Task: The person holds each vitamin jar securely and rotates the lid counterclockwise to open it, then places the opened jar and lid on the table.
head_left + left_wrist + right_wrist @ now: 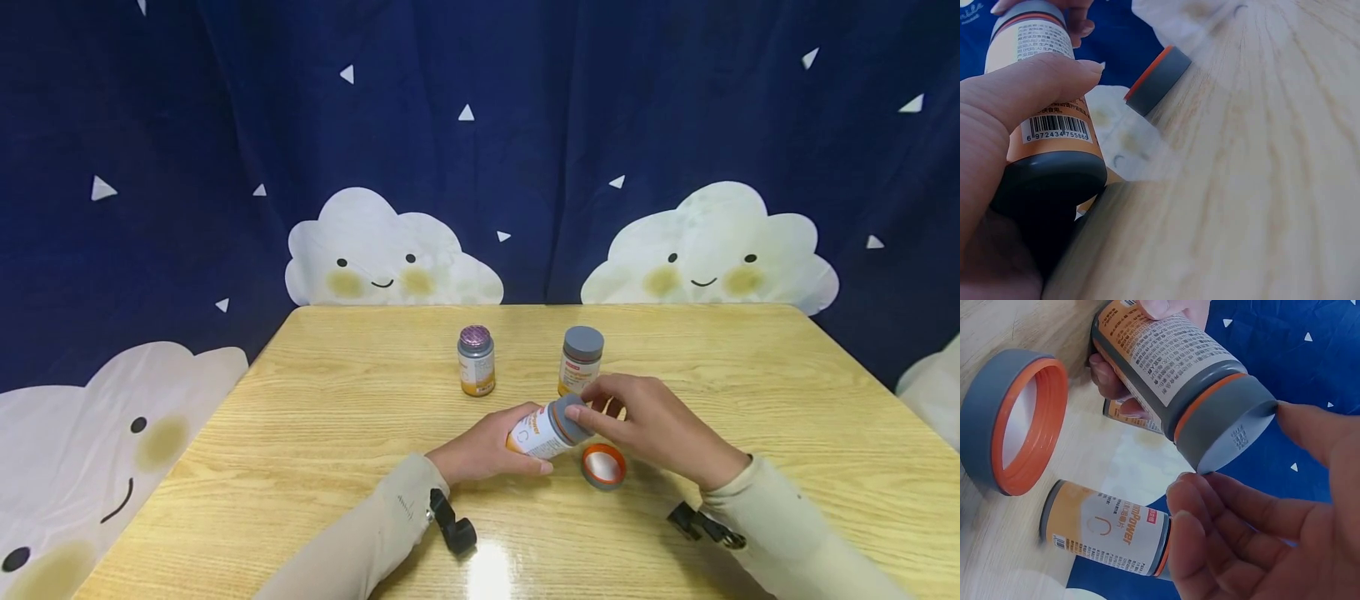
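My left hand [491,447] grips a supplement bottle [538,433] around its body, tilted with its grey cap toward the right. The thumb lies across the label, above the barcode in the left wrist view. With thumb and fingertips, my right hand [651,417] pinches the rim of that grey cap [1225,422]; an orange ring shows at the cap's base. Just below the right hand, a loose cap [603,466] lies on the table, its orange inside facing up. A second bottle [581,360], capped in grey, stands behind the right hand.
An uncapped bottle [477,362] with a purplish foil seal stands at the back, left of the capped one. The wooden table [337,375] ends at a dark blue curtain [540,125] printed with clouds and white triangles.
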A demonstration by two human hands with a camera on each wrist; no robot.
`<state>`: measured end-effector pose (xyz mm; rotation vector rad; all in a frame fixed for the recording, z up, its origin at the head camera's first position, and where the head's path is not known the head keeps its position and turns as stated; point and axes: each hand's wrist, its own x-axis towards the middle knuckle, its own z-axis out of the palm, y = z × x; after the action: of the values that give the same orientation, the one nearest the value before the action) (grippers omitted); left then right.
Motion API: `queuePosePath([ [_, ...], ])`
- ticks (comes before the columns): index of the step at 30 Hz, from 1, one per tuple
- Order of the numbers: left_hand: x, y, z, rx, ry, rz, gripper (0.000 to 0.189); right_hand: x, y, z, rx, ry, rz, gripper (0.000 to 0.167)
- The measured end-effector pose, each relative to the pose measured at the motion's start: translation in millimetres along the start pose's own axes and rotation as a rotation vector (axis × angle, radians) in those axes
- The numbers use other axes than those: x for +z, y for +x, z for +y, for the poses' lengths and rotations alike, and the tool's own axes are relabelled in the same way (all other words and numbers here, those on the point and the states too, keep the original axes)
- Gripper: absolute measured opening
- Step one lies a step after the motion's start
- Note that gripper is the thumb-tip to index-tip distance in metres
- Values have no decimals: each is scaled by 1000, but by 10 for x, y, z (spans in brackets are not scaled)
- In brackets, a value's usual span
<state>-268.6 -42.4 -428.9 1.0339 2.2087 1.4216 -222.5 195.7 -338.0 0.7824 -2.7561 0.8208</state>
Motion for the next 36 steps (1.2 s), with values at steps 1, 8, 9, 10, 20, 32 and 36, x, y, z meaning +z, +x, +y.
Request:
queuePosePath([
  [1, -1, 1, 1, -1, 2, -1, 50, 0, 1, 0, -6, 4, -6, 24],
  [8, -6, 0, 8, -6, 13, 1, 50, -40, -7, -3, -64, 37, -43, 27],
  [9, -7, -1, 8, -6, 12, 1, 50, -51, -11, 0, -80, 40, -49, 27],
  [10, -9, -3, 8, -6, 11, 1, 50, -61, -14, 3, -99, 41, -55, 28],
  [20, -10, -14, 1, -2, -3, 3, 50, -87, -27, 7, -167, 40, -74, 37],
  [32, -1, 5, -7, 12, -5, 2, 49, -22, -4, -21, 9, 18, -44, 31],
  [36, -1, 5, -16, 18, -5, 2, 49, -17, -2, -18, 9, 20, -63, 32],
])
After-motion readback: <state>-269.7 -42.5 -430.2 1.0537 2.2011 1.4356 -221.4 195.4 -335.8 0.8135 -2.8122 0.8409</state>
